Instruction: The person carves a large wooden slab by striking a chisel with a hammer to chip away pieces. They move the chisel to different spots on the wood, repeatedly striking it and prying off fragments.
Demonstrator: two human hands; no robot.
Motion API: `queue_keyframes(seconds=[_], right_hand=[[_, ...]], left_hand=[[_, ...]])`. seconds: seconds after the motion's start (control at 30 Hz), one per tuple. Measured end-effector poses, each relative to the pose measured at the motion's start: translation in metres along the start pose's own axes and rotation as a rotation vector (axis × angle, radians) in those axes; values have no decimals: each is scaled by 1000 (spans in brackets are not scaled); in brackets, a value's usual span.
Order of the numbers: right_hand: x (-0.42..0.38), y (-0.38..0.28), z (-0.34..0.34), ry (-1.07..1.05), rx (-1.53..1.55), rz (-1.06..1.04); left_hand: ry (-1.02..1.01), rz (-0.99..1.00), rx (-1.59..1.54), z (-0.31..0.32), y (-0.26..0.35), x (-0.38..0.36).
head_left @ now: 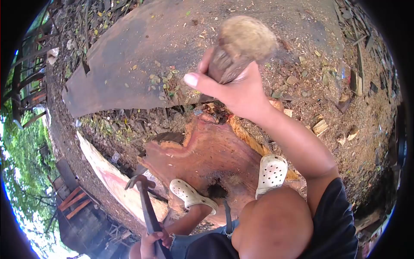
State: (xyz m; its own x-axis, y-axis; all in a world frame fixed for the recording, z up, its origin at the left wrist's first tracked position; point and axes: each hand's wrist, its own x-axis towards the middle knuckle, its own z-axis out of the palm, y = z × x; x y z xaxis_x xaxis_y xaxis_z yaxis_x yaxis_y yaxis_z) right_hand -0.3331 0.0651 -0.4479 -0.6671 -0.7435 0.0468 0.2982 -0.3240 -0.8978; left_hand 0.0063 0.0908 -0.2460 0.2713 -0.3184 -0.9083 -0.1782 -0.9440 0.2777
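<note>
Raised in front of me, my right hand point(235, 93) grips a short chunk of wood point(222, 64). Its dark brown side lies in my palm and its pale, rough end points up and away. Low at the left, my left hand point(154, 241) is wrapped around the dark handle of a hammer point(147, 207). The hammer's head points away from me, beside a reddish wood slab point(207, 151) with a dark hole in it. A thin dark piece point(227, 216) stands near that hole; I cannot make out what it is.
My feet, in white clogs point(272, 172), are on the slab. Beyond lies a broad brown sheet point(129, 64) strewn with leaves and chips. A long pale plank point(112, 177) lies at left. Sawdust and wood scraps point(320, 127) cover the ground at right.
</note>
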Motion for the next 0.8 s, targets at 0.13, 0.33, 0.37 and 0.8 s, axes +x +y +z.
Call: queue_keyframes(seconds=[0.13, 0.33, 0.37, 0.8], right_hand=[[6, 10, 19, -127, 82, 81], [14, 10, 62, -470, -1, 53], [15, 10, 70, -518, -21, 72], [-14, -23, 145, -705, -380, 81]], left_hand=[[-12, -34, 174, -11, -16, -19], [123, 8, 305, -17, -10, -79], [62, 49, 312, -22, -9, -82], [-231, 40, -366, -89, -46, -34]])
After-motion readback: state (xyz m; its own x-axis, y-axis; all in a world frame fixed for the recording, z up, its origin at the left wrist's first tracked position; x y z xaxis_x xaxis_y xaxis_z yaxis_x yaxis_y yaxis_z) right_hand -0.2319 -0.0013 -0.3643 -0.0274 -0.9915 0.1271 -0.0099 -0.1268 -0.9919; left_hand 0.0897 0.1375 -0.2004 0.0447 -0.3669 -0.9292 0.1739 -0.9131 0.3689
